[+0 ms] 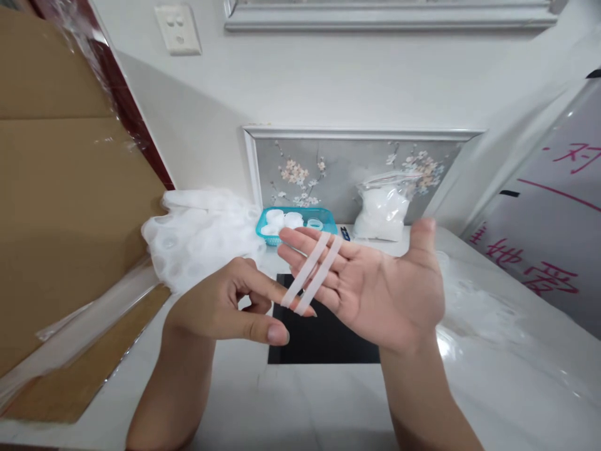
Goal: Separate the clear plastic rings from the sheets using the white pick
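A white rubber band (pixel 318 275) is stretched between my two hands, its two strands running side by side across the fingers of my right hand. My left hand (pixel 235 304) has its index finger hooked into the lower end of the band. The left thumb points forward, apart from the band, and the other left fingers are curled. Palm up, my right hand (pixel 375 285) has its fingers stretched out flat and the thumb raised. Where the band's upper end loops around the right fingers is hidden. A black mat (pixel 323 341) lies beneath both hands.
Behind the hands, a blue basket (pixel 331 219) holds white round pieces. Left of it is a clear bag of white round items (pixel 201 235); a zip bag of white material (pixel 382 213) stands right. Cardboard (pixel 61 207) rises at left, a written-on whiteboard (pixel 554 213) at right.
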The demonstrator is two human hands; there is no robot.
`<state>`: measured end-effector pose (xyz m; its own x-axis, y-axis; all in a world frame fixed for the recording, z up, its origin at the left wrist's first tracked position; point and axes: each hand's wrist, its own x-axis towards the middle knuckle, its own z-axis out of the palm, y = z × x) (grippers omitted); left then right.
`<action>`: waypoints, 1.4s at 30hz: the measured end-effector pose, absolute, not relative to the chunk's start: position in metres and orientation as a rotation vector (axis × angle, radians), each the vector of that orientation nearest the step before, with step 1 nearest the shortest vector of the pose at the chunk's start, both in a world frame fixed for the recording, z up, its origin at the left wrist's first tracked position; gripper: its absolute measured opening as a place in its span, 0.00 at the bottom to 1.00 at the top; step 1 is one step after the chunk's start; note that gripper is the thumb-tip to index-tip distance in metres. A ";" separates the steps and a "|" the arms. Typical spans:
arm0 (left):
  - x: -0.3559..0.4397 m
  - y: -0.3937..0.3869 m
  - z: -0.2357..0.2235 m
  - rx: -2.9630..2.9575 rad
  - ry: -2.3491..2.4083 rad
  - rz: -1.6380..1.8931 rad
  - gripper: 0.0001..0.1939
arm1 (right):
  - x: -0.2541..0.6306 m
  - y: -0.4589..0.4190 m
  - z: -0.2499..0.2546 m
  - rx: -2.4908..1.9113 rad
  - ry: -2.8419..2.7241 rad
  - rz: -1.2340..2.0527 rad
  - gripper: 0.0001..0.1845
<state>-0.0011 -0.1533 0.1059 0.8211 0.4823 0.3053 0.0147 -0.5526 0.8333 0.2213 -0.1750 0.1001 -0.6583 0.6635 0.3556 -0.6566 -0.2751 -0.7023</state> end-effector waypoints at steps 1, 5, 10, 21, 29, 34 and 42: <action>-0.001 -0.154 0.107 2.084 0.366 0.641 0.14 | 0.221 -0.174 0.100 -0.007 -1.105 2.007 0.48; -0.001 -0.155 0.107 2.067 0.370 0.629 0.14 | 0.221 -0.172 0.097 -0.002 -1.135 1.990 0.44; -0.003 -0.156 0.107 2.070 0.402 0.597 0.15 | 0.221 -0.172 0.096 -0.053 -1.182 1.960 0.42; 0.005 -0.155 0.109 2.194 0.870 0.402 0.21 | 0.232 -0.163 0.096 -0.293 -1.431 1.625 0.46; 0.037 -0.139 0.087 2.229 1.662 0.764 0.34 | 0.223 -0.149 0.067 -0.941 -1.736 1.071 0.19; 0.023 -0.106 0.067 1.572 0.720 0.445 0.38 | 0.222 -0.116 0.043 -1.016 -1.602 1.195 0.15; 0.024 -0.062 0.036 1.529 0.877 0.255 0.21 | 0.211 -0.065 0.016 -1.330 -1.110 1.154 0.12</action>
<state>0.0240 -0.0623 0.0363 0.6823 0.6507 -0.3332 0.3707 0.0848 0.9249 0.2110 -0.0651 0.0161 0.1189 0.9910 -0.0622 0.0234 -0.0654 -0.9976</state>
